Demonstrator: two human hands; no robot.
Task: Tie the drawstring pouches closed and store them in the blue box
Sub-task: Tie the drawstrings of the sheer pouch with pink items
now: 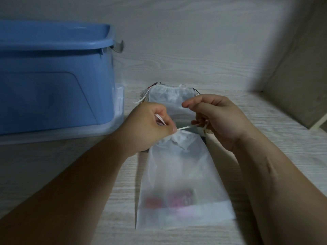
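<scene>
A frosted white drawstring pouch (178,174) lies flat on the table in front of me, its neck gathered at the far end. Red and pink items show blurred through its near end. My left hand (148,126) pinches one end of the white drawstring (184,127) at the gathered neck. My right hand (217,119) grips the other end, and the cord runs taut between both hands. A second white pouch (169,96) lies just beyond my hands, partly hidden by them. The blue box (53,82) stands at the left with its lid on.
The blue box sits on a clear plastic base (113,128). A pale wood-grain wall (194,50) rises behind the table. A tan panel (297,89) closes the right side. Something dark (203,137) lies under the pouches.
</scene>
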